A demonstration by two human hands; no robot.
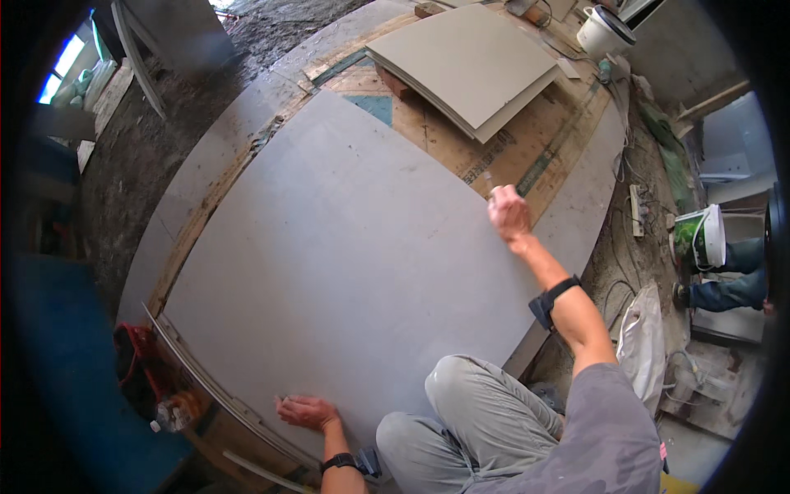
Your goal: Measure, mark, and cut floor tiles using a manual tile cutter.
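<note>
A large pale grey slab (354, 239) lies flat in front of me, with my bent knees against its near edge. Out at the slab's far right edge is my right hand (508, 212), its fingers closed round a thin, short stick-like tool (489, 177); only the tip shows, so its exact kind is unclear. My left hand (306, 412) rests on the slab near its close left edge, fingers stretched to the left. Nothing plain to see is held in it. A dark band circles each of my wrists or forearms.
Beyond the slab, several beige tiles (465, 66) are stacked on cardboard (485, 156). A white bucket (605, 33) stands far right, and a green-and-white bucket (699, 237) is beside another person's legs (732, 280). A red-and-black bag (140, 366) and clear bottle (170, 416) lie left.
</note>
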